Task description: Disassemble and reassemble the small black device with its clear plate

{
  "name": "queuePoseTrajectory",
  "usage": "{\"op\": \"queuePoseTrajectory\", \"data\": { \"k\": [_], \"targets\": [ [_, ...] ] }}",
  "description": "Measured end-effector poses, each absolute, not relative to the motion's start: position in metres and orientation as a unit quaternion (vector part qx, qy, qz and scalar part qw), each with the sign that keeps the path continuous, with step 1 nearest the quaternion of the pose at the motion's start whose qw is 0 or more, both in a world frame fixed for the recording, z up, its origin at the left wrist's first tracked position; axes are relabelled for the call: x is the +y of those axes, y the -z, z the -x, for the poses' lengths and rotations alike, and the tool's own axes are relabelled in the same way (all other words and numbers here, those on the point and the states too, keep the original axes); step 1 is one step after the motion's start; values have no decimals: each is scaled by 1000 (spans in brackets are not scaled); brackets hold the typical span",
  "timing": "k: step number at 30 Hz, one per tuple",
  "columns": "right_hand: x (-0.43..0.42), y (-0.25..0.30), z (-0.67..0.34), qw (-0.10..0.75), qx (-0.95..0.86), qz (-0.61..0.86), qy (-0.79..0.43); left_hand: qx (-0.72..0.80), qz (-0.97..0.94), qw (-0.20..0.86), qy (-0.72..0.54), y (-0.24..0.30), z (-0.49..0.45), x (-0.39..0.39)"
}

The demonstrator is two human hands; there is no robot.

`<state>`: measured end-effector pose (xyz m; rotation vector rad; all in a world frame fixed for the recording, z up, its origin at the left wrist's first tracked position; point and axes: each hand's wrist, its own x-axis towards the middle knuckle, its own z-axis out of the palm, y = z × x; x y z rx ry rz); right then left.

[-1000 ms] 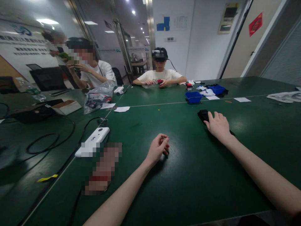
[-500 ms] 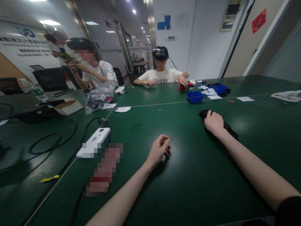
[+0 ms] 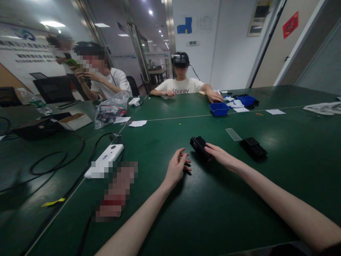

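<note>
My right hand (image 3: 221, 156) holds a small black box-like part (image 3: 199, 145) by its near end, just above the green table (image 3: 165, 217). My left hand (image 3: 178, 168) rests on the table close beside it, fingers curled with the tips together; what they hold, if anything, I cannot make out. Farther right lie a second black part (image 3: 253, 148) and a thin clear strip (image 3: 233, 134), both untouched.
A white power strip (image 3: 105, 160) with black cables lies at the left. Across the table a person reaches into a blue bin (image 3: 219, 109); another blue bin (image 3: 247, 100), papers and a plastic bag (image 3: 110, 110) lie about. A second person sits at the far left.
My right hand left the far black part and came back to the middle carrying a smaller black piece. A clear strip now shows on the table. My left hand stayed put.
</note>
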<state>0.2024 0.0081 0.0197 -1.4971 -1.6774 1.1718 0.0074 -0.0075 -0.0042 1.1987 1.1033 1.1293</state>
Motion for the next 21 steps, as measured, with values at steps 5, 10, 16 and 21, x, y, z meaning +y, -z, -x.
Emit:
{"op": "queuePoseTrajectory", "data": {
  "k": [5,10,16,21],
  "targets": [
    [-6,-8,-183,351,-493,394,-691,467,-504,535,-492,8,-6,-6],
    [-10,-6,-185,261,-514,331,-747,488,-518,491,-502,7,-3,-6],
    [10,-8,-202,263,-669,510,-473,484,-548,502,-462,3,-4,-9],
    [29,-2,-242,182,-745,641,33,478,-567,515,-429,3,-5,-10]
  ]
}}
